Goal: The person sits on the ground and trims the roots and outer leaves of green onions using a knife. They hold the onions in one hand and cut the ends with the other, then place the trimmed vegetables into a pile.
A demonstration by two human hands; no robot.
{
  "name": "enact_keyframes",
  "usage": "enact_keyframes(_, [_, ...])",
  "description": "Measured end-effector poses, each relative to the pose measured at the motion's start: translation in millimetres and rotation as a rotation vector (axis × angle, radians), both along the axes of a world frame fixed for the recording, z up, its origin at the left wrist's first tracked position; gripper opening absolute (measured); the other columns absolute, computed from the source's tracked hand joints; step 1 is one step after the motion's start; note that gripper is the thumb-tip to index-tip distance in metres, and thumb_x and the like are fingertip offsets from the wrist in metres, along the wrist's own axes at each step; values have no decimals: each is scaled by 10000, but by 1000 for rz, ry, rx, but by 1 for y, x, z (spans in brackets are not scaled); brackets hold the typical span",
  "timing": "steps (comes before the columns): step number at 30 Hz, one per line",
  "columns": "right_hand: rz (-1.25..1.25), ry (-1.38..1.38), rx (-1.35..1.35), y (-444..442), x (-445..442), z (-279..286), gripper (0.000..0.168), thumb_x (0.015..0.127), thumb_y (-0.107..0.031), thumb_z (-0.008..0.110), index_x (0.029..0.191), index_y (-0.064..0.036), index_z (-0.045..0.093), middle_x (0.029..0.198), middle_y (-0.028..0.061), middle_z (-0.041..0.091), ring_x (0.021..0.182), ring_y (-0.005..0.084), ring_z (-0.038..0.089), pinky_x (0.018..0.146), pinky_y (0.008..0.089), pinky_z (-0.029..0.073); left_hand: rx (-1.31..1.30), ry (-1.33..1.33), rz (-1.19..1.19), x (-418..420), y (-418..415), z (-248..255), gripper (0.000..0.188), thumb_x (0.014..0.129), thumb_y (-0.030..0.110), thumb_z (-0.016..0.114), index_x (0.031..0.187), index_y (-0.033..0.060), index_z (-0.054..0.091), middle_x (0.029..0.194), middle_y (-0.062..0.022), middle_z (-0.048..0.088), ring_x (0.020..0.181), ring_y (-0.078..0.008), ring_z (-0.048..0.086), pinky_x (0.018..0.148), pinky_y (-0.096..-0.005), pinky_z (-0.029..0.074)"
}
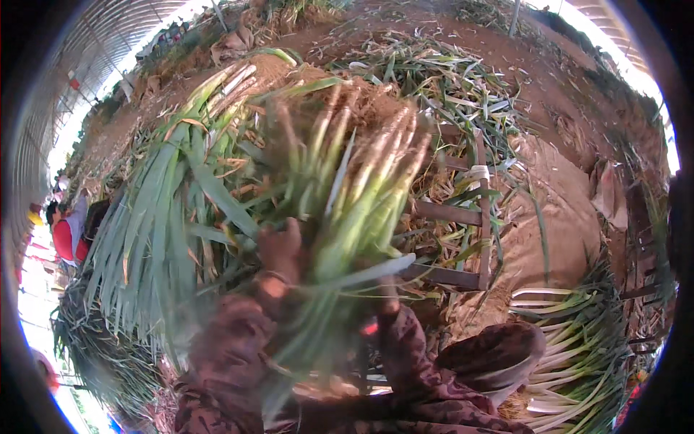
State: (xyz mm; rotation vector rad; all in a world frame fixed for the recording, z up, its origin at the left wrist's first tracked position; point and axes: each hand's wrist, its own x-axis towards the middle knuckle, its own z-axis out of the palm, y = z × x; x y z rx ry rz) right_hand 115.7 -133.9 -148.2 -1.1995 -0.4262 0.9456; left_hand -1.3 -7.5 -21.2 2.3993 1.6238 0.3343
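A thick bunch of leeks (368,200) with soil-brown roots lies slantwise before me, its green leaves trailing towards my lap. My right hand (388,290) is at the right side of this bunch, mostly covered by leaves, and appears to grip it. To the left of the bunch, my left hand (280,247) is blurred, with its fingers curled among leaves; what they hold is unclear. Beyond that hand, a large heap of leeks (157,211) spreads leftwards, roots at the far end and long flat leaves hanging towards me.
A rusty metal frame (447,212) stands right of the bunch, over leaf scraps. Brown sacking (553,217) covers ground further right. Cleaned leeks (564,347) lie in a row beside my right knee (490,352). Trimmed leaves (450,81) litter the soil ahead. Another person (69,233) is at far left.
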Motion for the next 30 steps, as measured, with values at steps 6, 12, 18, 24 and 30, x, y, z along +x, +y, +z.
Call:
enact_keyframes(6, [-265,-386,-227,-102,80,3,361,822,-195,674,1105,25,626,850,88,681,687,180,642,594,306,521,-221,-14,-375,64,-72,-50,321,861,275,600,1031,27,489,841,-248,643,886,-417,632,807,-542,457])
enact_keyframes(12, [-232,-91,-98,-122,123,-4,255,759,-119,672,976,14,665,691,45,646,547,181,604,486,314,491,-234,-231,-304,74,-62,-40,473,770,225,653,1158,7,494,1048,-283,604,949,-458,600,812,-525,469])
enact_keyframes(18, [-324,-102,17,-119,86,149,276,758,-57,653,1021,27,647,861,77,661,759,172,628,678,293,511,-75,-600,-252,-20,44,80,505,662,247,757,1068,0,586,993,-153,605,961,-290,592,875,-363,468])
enact_keyframes(24, [-165,-318,-296,-98,82,17,404,767,-70,683,1149,37,607,1001,106,683,817,192,646,734,316,522,83,-471,-46,-78,114,-32,580,697,202,767,1194,-9,552,1038,-181,633,986,-342,603,887,-389,463])
enact_keyframes(30, [-239,-35,-207,-90,104,-21,386,790,-119,686,1146,10,609,950,80,676,803,183,641,711,313,516,129,-372,27,-36,54,-49,703,703,250,783,1291,2,489,1235,-230,576,1163,-418,524,954,-462,439])
